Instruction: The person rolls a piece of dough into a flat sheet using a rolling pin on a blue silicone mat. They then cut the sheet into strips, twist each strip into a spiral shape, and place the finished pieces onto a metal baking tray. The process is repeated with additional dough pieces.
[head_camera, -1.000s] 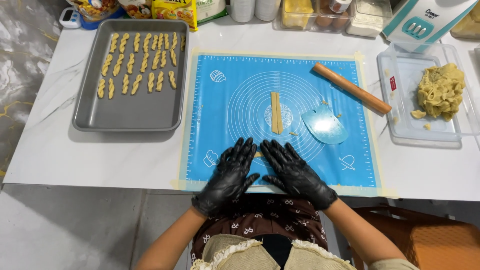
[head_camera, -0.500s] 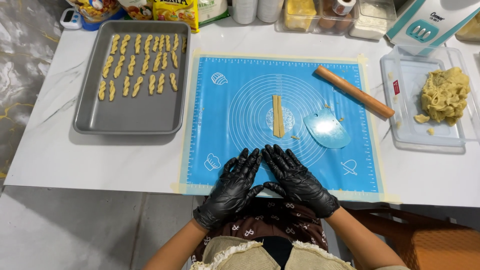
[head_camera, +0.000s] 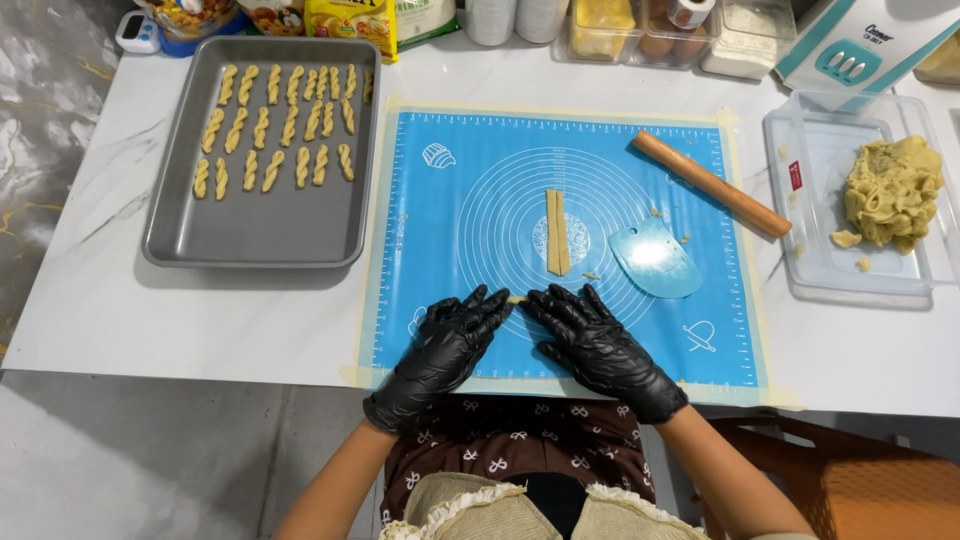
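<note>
My gloved left hand (head_camera: 440, 355) and right hand (head_camera: 597, 345) lay flat, fingers spread, pressing a small dough piece (head_camera: 517, 299) on the blue baking mat (head_camera: 450, 220).

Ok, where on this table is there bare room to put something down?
Bare counter lies left of the blue mat, below the baking tray. The mat's left part is bare too, above the left hand. It is crowded along the back edge, and around the scraper and rolling pin.

Left of the blue mat (head_camera: 450, 330), a grey baking tray (head_camera: 250, 235) holds twisted dough sticks (head_camera: 275, 130). Right of the mat stands a clear tub (head_camera: 810, 200) with a dough lump (head_camera: 892, 192).
</note>
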